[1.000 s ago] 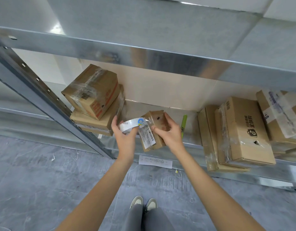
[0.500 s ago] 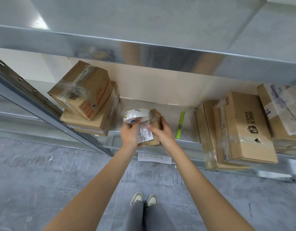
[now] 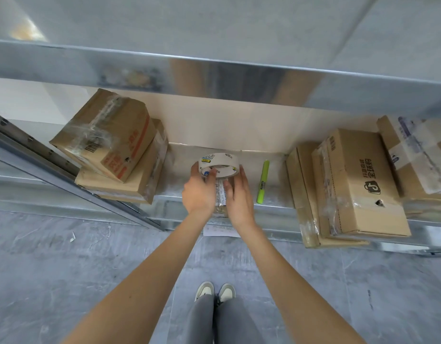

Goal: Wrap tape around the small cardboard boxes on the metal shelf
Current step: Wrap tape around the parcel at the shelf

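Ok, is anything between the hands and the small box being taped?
Nothing visible. The left hand grips the tape roll above the small box, and the right hand lies against that box's right side.

Metal shelf (image 3: 271,194), green marker (image 3: 263,182), stacked cardboard boxes (image 3: 130,189)

Green marker (image 3: 263,182) on the shelf, paper slip (image 3: 221,230) on grey floor (image 3: 65,256)

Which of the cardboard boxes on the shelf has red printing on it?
The tilted box at the far left, lying on top of a flatter box. Its side shows red characters and a red stripe; the boxes on the right carry black print.
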Motion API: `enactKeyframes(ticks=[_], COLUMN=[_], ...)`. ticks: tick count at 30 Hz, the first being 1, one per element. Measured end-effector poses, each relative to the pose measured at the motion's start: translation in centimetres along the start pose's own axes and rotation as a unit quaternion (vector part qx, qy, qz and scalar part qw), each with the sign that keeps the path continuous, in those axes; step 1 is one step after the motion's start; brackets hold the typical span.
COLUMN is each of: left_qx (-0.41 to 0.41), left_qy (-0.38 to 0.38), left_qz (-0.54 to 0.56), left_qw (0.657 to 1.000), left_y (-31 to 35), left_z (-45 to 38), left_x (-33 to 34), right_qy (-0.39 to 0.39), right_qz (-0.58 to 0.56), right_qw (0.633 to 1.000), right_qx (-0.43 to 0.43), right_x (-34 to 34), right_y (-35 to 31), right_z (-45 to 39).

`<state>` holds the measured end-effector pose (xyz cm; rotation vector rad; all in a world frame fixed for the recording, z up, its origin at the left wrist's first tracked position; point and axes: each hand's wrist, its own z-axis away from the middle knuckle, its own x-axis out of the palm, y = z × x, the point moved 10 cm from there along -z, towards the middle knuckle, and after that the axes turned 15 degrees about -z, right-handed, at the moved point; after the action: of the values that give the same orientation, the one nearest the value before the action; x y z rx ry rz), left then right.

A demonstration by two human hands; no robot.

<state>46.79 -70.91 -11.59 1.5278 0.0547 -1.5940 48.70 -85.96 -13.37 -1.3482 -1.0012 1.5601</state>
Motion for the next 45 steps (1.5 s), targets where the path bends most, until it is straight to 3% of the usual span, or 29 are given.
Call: enactKeyframes(ticks=[4,7,10,16,18,21,24,32,36,45], left_qx=[0.047,0.051,0.015,-0.096,-0.147,-0.241,-0.256,-0.213,-0.194,-0.168], left_qy=[-0.011,0.025,0.060,0.025,-0.007,-0.105,-0.173,-0.182,-0.164,-0.174], left_qz=[0.040,0.080,0.136,0.229,0.317,0.456,0.476,0.456,0.438,0.445], left_qw=[0.998,0.995,0.989,0.968,0.937,0.850,0.823,0.845,0.862,0.862], left_y=[0.8,-0.1,-2.5,-6.4,-6.6,-6.3,-5.4,-5.8,-5.1,-4.8], left_z=[0.1,-0.2,-1.5,-3.0,-2.7,-1.2,0.0,-1.0,-1.0,-1.3], left_x=[-0.2,-1.9,-4.1,-4.0,-2.4,1.6,3.7,3.5,3.2,3.1], right_qy=[-0.003,-0.016,-0.027,-0.023,-0.022,-0.023,-0.027,-0.028,-0.071,-0.069], right_qz=[0.125,0.164,0.198,0.246,0.261,0.283,0.296,0.359,0.365,0.350], right_qw=[0.992,0.986,0.980,0.969,0.965,0.959,0.955,0.932,0.926,0.930], right_qx=[-0.011,0.001,0.008,0.012,0.010,0.001,-0.002,-0.045,-0.062,-0.091], right_x=[0.0,-0.1,-0.1,0.2,0.1,0.1,0.2,0.6,3.0,4.7], right_y=[0.0,0.2,0.2,0.0,0.0,-0.1,-0.2,-1.4,-2.1,-3.2], right_z=[0.1,0.2,0.4,0.4,0.3,0.2,0.1,0.3,1.5,1.9])
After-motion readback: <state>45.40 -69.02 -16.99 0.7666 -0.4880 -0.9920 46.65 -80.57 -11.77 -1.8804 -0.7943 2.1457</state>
